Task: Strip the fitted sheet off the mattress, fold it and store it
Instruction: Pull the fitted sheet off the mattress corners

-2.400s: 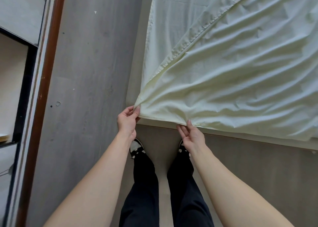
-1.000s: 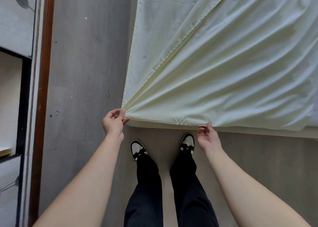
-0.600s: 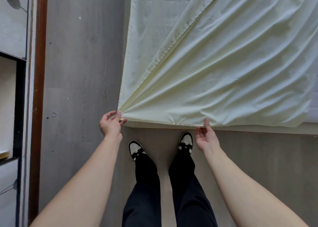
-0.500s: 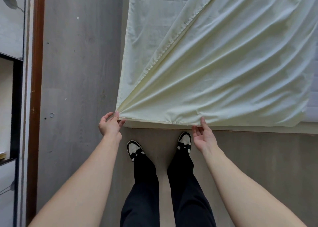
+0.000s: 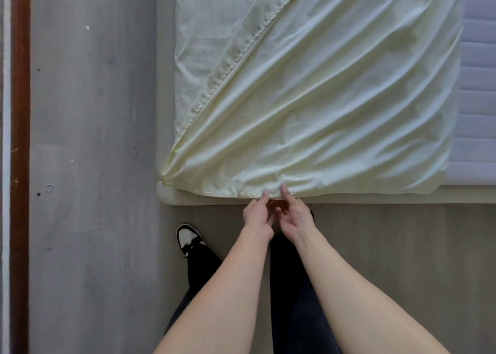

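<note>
The pale yellow fitted sheet (image 5: 335, 117) lies wrinkled on the bed, with an elastic hem running diagonally across it and its near left corner (image 5: 166, 176) lying loose at the bed's corner. The white quilted mattress (image 5: 477, 85) shows bare at the right. Both hands meet at the middle of the sheet's near hem. My right hand (image 5: 295, 215) pinches the hem with a finger on top. My left hand (image 5: 256, 215) touches the hem right beside it; its grip is not clear.
The beige bed edge (image 5: 375, 199) runs across in front of me. I stand on a grey floor (image 5: 94, 219), with one black-and-white shoe (image 5: 188, 237) showing. A brown wooden strip (image 5: 18, 166) runs along the far left.
My left hand has let go of the sheet's left corner and moved right to the middle of the hem, next to my right hand. The corner now rests on the bed.
</note>
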